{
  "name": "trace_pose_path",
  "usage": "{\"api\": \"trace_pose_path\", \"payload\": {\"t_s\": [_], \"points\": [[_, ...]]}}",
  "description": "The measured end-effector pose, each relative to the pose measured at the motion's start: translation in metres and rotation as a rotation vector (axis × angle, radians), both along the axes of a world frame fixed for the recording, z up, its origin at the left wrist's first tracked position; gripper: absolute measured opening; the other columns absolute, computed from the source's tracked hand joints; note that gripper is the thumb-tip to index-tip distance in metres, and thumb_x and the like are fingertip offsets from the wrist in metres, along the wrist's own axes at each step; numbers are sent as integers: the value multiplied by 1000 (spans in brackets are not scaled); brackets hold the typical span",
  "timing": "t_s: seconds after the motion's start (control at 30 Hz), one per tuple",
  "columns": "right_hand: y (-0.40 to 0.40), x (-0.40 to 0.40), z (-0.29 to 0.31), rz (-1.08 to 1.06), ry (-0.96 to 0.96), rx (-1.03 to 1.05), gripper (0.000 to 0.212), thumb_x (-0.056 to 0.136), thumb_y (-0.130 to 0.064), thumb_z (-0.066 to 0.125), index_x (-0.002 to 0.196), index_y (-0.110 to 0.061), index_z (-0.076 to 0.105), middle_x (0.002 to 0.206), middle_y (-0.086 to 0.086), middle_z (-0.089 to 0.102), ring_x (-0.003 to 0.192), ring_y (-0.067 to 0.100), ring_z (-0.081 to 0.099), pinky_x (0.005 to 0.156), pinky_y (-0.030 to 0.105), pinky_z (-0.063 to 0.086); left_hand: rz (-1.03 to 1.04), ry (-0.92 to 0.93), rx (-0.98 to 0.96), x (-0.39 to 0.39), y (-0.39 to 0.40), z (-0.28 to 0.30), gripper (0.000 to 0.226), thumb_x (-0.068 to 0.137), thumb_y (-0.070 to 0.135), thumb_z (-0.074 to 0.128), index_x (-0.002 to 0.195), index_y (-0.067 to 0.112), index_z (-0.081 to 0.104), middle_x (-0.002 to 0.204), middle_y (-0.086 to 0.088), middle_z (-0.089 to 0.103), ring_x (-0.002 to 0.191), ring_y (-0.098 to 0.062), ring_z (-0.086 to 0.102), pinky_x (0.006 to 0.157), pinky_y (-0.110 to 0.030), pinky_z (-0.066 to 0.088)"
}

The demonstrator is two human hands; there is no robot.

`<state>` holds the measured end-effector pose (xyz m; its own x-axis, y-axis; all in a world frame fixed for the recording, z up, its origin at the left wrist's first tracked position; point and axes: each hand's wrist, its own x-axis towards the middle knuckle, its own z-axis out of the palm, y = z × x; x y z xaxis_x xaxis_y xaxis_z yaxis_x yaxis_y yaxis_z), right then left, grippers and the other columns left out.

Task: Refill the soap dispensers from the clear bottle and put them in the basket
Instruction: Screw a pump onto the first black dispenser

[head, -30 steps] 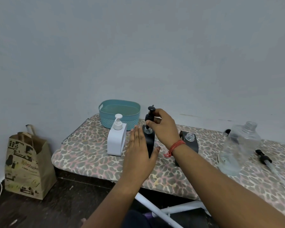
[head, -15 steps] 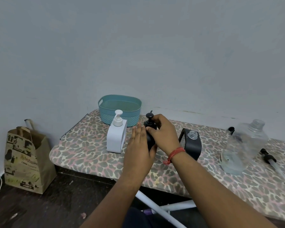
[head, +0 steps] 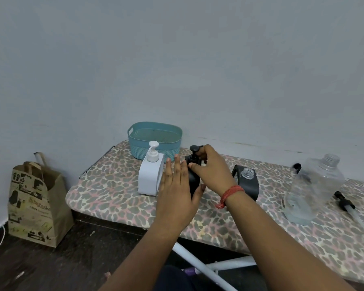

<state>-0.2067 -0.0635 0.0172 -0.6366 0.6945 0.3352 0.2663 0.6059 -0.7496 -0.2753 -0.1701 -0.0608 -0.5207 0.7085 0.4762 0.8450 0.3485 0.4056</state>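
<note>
Around black pump [head: 193, 158], right grip [head: 212, 171] curled.

**Bare forearms, one red thread**

Both forearms show uncovered from the lower edge of the view up to the left hand [head: 177, 196] and the right hand [head: 210, 171]; the right wrist wears a red-orange thread band [head: 229, 195], several strands wound together, with a knotted end hanging at its lower side; between the arms shows a dark garment [head: 172, 279]; the left fingernails are short.
</note>
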Motion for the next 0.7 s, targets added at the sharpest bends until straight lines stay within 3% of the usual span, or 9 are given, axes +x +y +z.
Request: {"api": "trace_pose_path", "payload": {"t_s": [0.23,0.47,0.57,0.63,0.7], "points": [[-4,6,-8,-13,69,-107,31,86,-11,71,113,-23,62,93,-3,60,92,13,59,79,15,43,-33,-94,-18,1,0,-1,93,93,72,24,164,19,-8,168,4,-25,153,-14,-28,129,-46,10],[-5,6,-16,-82,182,-176,23,83,-17,76,92,-17,55,104,3,61,99,15,58,82,24,46,-38,-82,-16,-1,1,-5,87,100,63,32,162,21,-11,167,6,-24,154,-13,-26,129,-46,10],[-5,5,-16,-15,270,-294,33,85,-11,73,108,-22,53,113,-10,62,111,2,57,94,23,45,-37,-76,-21,-2,2,-6,88,101,63,33,163,19,-11,168,5,-23,154,-14,-26,129,-46,10],[-3,2,-16,56,239,-313,44,86,-5,70,121,-22,51,116,-11,66,116,4,58,103,27,44,-32,-77,-23,-2,3,-6,88,101,63,33,163,19,-10,169,4,-21,154,-13,-25,129,-46,10],[-1,0,-15,50,220,-276,49,84,-5,73,125,-22,51,112,-6,69,113,9,61,102,26,44,-29,-83,-25,-2,2,-7,86,101,63,30,163,19,-10,169,5,-21,154,-12,-26,128,-46,11]]}}
